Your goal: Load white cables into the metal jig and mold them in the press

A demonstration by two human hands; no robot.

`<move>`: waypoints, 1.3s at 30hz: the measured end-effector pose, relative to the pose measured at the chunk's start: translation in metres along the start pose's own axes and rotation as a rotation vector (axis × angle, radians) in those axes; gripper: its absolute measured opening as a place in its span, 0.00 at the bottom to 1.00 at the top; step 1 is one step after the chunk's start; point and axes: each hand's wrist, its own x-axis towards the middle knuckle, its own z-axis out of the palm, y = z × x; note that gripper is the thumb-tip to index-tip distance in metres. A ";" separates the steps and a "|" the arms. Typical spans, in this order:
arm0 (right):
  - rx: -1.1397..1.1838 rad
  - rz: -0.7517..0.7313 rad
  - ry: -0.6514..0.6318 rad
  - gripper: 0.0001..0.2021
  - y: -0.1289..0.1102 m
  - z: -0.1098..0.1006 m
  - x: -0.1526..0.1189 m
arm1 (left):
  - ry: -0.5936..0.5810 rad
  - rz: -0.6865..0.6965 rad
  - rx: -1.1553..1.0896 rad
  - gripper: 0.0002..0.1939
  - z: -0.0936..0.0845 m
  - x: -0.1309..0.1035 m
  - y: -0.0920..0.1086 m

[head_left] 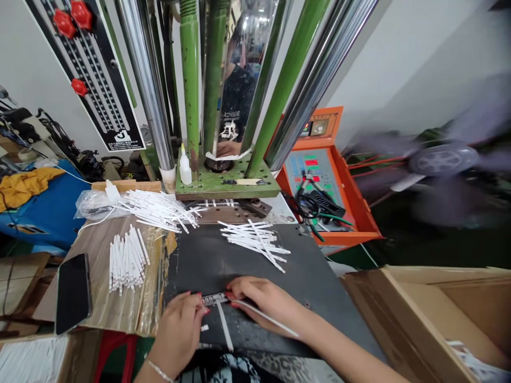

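Observation:
A small dark metal plate with slots (pixel 214 299) lies at the near part of the black table, between my two hands. My left hand (pixel 180 322) pinches its left end with thumb and fingers. At the right end, my right hand (pixel 257 300) is closed, its fingertips on a thin white strip (pixel 265 318) that runs back across the hand towards the wrist. Another white strip (pixel 224 325) reaches from the plate towards the table's near edge. A tiny white piece (pixel 204 328) lies beside my left fingers.
Loose white strips (pixel 255 239) lie farther back on the black table (pixel 199 260); more piles (pixel 128 260) are on the left board. Behind stands a green press (pixel 227 183) with a bottle (pixel 184 167). A phone (pixel 73 292), cardboard box (pixel 423 319), and spinning fan (pixel 443 159) flank the table.

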 end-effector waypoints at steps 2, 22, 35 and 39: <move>-0.174 0.023 -0.081 0.07 -0.004 0.002 -0.001 | -0.024 0.007 0.028 0.05 -0.002 0.003 0.000; -0.205 0.025 0.050 0.09 -0.009 0.008 0.008 | -0.007 0.067 0.059 0.06 -0.001 0.005 -0.002; -0.200 -0.031 0.615 0.07 -0.032 0.070 -0.041 | -0.145 -0.008 0.067 0.06 -0.008 0.009 -0.006; -0.407 -0.158 0.474 0.13 -0.048 0.107 -0.031 | -0.239 -0.021 -0.018 0.20 -0.023 0.005 -0.017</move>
